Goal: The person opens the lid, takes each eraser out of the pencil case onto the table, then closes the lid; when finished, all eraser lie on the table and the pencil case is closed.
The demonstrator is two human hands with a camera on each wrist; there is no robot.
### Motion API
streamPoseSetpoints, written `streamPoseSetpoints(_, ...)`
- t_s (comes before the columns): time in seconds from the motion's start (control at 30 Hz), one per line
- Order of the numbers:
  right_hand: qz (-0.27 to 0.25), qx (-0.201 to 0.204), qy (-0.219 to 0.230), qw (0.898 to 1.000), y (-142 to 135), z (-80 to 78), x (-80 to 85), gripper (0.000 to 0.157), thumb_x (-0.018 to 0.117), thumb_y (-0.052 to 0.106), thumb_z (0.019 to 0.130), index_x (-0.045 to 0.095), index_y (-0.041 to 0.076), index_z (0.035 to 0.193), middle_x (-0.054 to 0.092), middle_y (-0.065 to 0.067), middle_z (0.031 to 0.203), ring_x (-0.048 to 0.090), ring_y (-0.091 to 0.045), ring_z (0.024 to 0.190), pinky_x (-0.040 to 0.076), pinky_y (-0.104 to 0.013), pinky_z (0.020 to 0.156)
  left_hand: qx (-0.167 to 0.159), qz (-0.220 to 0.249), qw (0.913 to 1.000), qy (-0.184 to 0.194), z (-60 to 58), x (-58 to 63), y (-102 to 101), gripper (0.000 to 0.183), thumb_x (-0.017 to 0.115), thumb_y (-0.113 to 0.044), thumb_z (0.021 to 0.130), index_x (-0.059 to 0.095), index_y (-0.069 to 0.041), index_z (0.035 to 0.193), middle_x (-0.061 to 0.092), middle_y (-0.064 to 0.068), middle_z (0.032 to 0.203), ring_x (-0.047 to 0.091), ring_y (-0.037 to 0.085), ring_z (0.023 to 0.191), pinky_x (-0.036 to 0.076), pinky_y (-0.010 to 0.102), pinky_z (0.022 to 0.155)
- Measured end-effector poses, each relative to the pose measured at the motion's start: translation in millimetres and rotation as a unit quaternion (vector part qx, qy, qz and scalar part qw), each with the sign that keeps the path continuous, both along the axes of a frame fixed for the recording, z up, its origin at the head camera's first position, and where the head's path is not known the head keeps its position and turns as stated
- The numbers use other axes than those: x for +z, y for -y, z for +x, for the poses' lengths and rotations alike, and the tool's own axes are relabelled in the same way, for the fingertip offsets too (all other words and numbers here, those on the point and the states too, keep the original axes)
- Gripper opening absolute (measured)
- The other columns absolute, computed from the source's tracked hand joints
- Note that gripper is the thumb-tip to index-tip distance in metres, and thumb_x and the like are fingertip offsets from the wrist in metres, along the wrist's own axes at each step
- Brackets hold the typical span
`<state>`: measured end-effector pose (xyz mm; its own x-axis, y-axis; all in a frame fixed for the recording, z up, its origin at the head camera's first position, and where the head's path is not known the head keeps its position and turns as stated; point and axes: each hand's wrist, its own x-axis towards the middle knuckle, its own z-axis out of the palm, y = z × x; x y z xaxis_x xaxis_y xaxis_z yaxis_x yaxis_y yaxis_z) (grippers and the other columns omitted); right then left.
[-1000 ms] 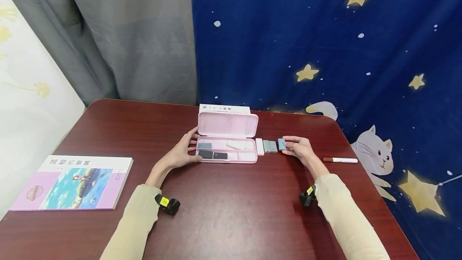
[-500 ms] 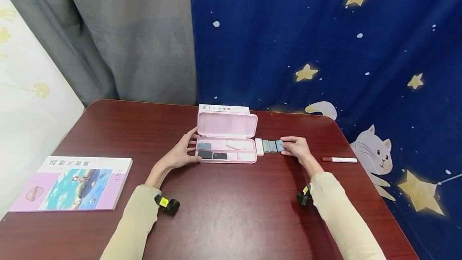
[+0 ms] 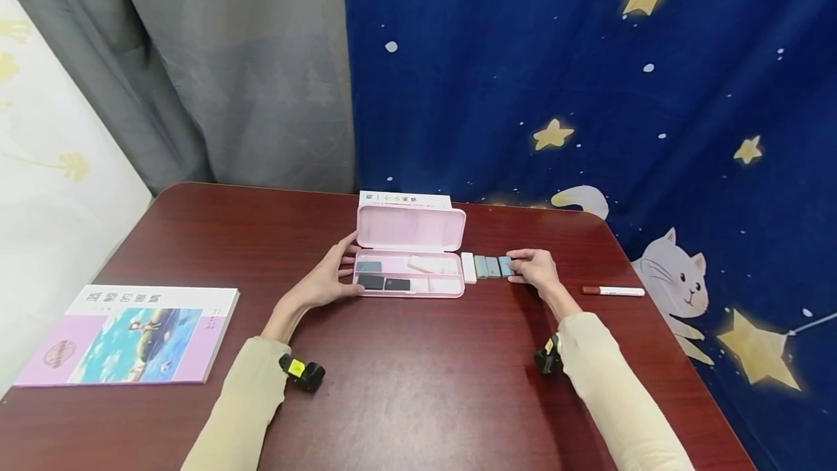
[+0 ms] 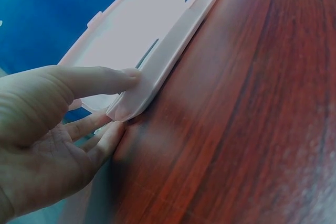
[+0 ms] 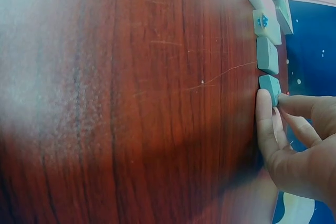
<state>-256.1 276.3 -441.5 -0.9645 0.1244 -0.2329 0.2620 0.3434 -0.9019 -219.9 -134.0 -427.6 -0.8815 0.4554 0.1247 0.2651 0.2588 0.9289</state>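
A pink pencil case (image 3: 408, 295) stands with its lid (image 3: 410, 228) raised. Inside lie dark blocks (image 3: 397, 284), a grey-blue block (image 3: 369, 266) and white pieces (image 3: 425, 264). My left hand (image 3: 322, 278) grips the case's left end, thumb (image 4: 128, 80) on the front rim and fingers round the corner. To the right of the case is a row of small eraser-like blocks: a white one (image 3: 468, 267), two grey-green ones (image 3: 487, 267) and a blue eraser (image 3: 504, 266) at the end. My right hand (image 3: 536, 270) pinches that blue eraser on the table between thumb and fingers.
Behind the lid stands a white box-like item (image 3: 405, 199) with printed characters. A red-capped white marker (image 3: 615, 291) lies right of my right hand. A book (image 3: 131, 336) lies at the table's left. Curtains (image 3: 458, 93) hang behind the table's far edge.
My right hand has moved slightly left with the blue eraser, bringing it up against the row's end. The left hand keeps its place on the pencil case.
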Motion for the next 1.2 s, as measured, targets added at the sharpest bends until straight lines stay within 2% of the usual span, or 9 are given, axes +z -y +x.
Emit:
streamPoseSetpoints(0.3, 0.023, -0.009, -0.011, 1.0, 0.6, 0.2, -2.1, 0.029, 0.059, 0.0, 0.093, 0.062, -0.007, 0.121, 0.062, -0.025, 0.115, 0.068, -0.013, 0.071, 0.058, -0.029, 0.066, 0.0, 0.001, 1.0, -0.004, -0.1, -0.7, -1.1, 0.099, 0.071, 0.018, 0.072, 0.011, 0.009, 0.149, 0.028, 0.038, 0.134, 0.034, 0.054, 0.122, 0.034, 0.06, 0.103)
streamPoseSetpoints(0.53, 0.032, -0.009, -0.012, 0.999, 1.3, -0.5, -2.7, 0.028, 0.059, 0.0, 0.093, 0.063, -0.007, 0.12, 0.061, -0.025, 0.117, 0.068, -0.012, 0.074, 0.058, -0.028, 0.065, 0.008, -0.001, 0.9999, -0.014, -13.5, -25.5, 2.9, 0.104, 0.075, 0.015, 0.071, 0.009, 0.002, 0.152, 0.029, 0.034, 0.136, 0.035, 0.05, 0.123, 0.034, 0.059, 0.104)
streamPoseSetpoints(0.63, 0.035, -0.004, -0.013, 0.999, 1.2, -0.2, -3.0, 0.028, 0.059, 0.0, 0.093, 0.063, -0.007, 0.121, 0.06, -0.026, 0.12, 0.068, -0.012, 0.074, 0.058, -0.028, 0.066, 0.01, -0.007, 0.9998, -0.018, -16.1, -31.2, 4.6, 0.105, 0.077, 0.012, 0.072, 0.01, -0.001, 0.153, 0.03, 0.031, 0.136, 0.037, 0.047, 0.123, 0.036, 0.056, 0.104)
streamPoseSetpoints(0.77, 0.038, 0.0, -0.013, 0.999, 1.1, 0.7, -3.0, 0.028, 0.059, 0.0, 0.094, 0.063, -0.007, 0.121, 0.06, -0.026, 0.12, 0.068, -0.011, 0.074, 0.058, -0.029, 0.067, 0.008, -0.005, 0.9998, -0.018, -16.4, -32.4, 5.4, 0.105, 0.077, 0.01, 0.072, 0.011, -0.002, 0.153, 0.031, 0.03, 0.136, 0.038, 0.045, 0.123, 0.036, 0.056, 0.104)
streamPoseSetpoints(1.0, 0.039, 0.005, -0.023, 0.999, 0.7, -0.6, -2.2, 0.028, 0.06, -0.002, 0.091, 0.063, -0.008, 0.118, 0.067, -0.023, 0.104, 0.066, -0.012, 0.071, 0.059, -0.03, 0.064, 0.005, -0.003, 0.9998, -0.018, -16.5, -30.8, 4.6, 0.104, 0.077, 0.01, 0.073, 0.011, -0.001, 0.153, 0.03, 0.03, 0.136, 0.037, 0.045, 0.124, 0.035, 0.056, 0.105)
streamPoseSetpoints(1.2, 0.083, 0.023, -0.042, 0.995, -1.6, -2.0, 0.7, 0.026, 0.06, 0.0, 0.093, 0.063, -0.008, 0.117, 0.069, -0.021, 0.096, 0.063, -0.015, 0.068, 0.059, -0.031, 0.061, 0.005, -0.007, 0.9998, -0.016, -16.7, -30.9, 4.6, 0.105, 0.077, 0.009, 0.073, 0.011, -0.001, 0.153, 0.03, 0.03, 0.136, 0.037, 0.045, 0.124, 0.036, 0.056, 0.105)
